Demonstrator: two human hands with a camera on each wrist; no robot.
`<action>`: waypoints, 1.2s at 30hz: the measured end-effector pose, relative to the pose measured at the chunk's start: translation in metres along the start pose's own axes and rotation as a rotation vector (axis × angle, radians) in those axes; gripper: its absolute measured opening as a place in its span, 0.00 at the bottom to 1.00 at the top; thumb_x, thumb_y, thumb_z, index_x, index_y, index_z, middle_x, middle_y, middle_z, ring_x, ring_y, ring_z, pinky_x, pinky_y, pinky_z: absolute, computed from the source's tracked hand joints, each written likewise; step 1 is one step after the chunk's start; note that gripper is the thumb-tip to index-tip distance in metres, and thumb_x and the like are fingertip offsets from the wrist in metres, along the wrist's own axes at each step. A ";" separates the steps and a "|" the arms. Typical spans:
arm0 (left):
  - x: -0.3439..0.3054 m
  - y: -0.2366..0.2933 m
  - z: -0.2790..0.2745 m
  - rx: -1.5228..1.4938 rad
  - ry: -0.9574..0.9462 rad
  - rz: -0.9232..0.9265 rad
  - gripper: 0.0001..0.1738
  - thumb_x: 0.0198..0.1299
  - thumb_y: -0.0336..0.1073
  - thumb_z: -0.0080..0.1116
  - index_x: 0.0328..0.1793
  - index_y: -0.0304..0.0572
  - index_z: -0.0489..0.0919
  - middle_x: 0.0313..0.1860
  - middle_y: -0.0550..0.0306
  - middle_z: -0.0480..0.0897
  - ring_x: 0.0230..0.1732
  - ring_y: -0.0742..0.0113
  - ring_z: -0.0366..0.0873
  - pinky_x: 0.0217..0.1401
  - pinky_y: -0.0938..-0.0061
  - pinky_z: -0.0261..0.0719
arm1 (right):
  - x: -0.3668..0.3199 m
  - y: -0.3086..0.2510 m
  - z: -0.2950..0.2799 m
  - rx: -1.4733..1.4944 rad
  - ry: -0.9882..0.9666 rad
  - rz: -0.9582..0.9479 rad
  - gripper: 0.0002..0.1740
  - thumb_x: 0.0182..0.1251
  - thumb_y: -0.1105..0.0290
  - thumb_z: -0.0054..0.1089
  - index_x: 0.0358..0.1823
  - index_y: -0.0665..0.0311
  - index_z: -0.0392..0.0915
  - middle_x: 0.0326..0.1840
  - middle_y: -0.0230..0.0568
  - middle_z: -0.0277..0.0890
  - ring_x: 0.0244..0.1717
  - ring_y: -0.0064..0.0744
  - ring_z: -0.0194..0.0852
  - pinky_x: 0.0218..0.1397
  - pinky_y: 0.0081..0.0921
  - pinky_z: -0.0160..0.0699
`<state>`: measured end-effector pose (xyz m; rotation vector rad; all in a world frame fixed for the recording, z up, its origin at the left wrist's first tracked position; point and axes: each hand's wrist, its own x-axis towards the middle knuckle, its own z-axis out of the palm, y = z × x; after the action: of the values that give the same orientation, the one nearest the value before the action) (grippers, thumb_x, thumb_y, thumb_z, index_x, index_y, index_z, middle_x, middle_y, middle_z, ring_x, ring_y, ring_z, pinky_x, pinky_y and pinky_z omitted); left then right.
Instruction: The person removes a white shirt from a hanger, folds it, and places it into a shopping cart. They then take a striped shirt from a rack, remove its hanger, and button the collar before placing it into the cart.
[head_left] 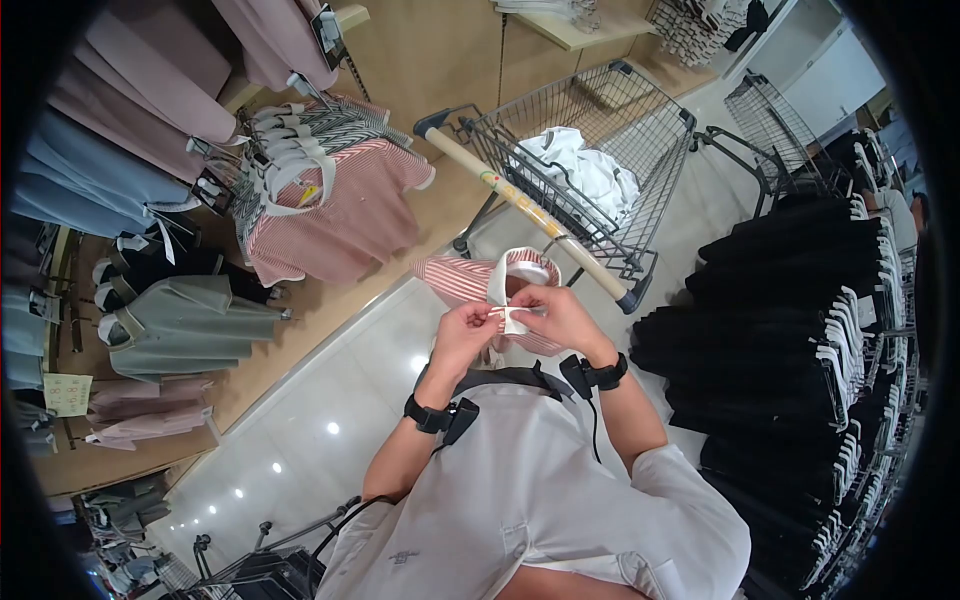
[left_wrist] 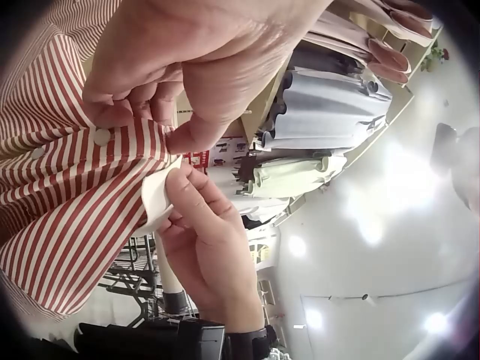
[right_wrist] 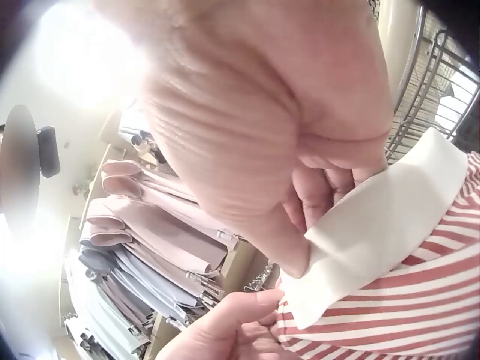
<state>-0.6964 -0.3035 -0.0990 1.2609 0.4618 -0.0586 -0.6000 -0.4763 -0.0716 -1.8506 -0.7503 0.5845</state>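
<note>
White collar point(right_wrist: 390, 217) partly hides the right hand point(right_wrist: 259, 120) pinching it.

Little can be read for certain: the pale yellow card point(head_left: 67, 395) at far left bears figures — among them what looks like an 8, the rest too small to make out; the dark lettering point(head_left: 404, 557) on the person's pale shirt point(head_left: 455, 510), the marks on a black tag point(head_left: 327, 35) among hanging clothes, and the print on a red-and-white panel point(left_wrist: 225, 154) are illegible.
</note>
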 end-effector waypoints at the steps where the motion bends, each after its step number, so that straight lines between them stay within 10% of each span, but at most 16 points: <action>1: -0.001 0.000 0.000 0.002 0.000 -0.002 0.07 0.62 0.26 0.62 0.45 0.30 0.80 0.35 0.60 0.83 0.34 0.78 0.79 0.36 0.84 0.76 | 0.000 0.001 0.001 -0.025 0.010 0.029 0.13 0.61 0.72 0.63 0.47 0.66 0.79 0.37 0.44 0.82 0.41 0.44 0.82 0.50 0.31 0.79; 14: 0.000 -0.016 -0.002 0.109 0.027 -0.016 0.07 0.62 0.28 0.61 0.44 0.33 0.80 0.35 0.62 0.82 0.35 0.79 0.78 0.37 0.84 0.74 | -0.005 -0.001 0.021 0.017 0.102 0.080 0.08 0.63 0.72 0.63 0.39 0.67 0.76 0.36 0.47 0.80 0.39 0.45 0.79 0.45 0.35 0.76; 36: -0.003 -0.009 0.002 0.125 0.136 -0.023 0.07 0.61 0.24 0.61 0.44 0.29 0.80 0.37 0.57 0.83 0.37 0.76 0.80 0.42 0.83 0.77 | -0.009 0.001 0.034 -0.288 0.295 -0.425 0.12 0.47 0.81 0.69 0.35 0.64 0.81 0.35 0.39 0.79 0.39 0.41 0.78 0.42 0.32 0.79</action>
<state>-0.7013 -0.3092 -0.1050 1.3883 0.5971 -0.0211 -0.6298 -0.4617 -0.0847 -1.8996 -1.0265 -0.0734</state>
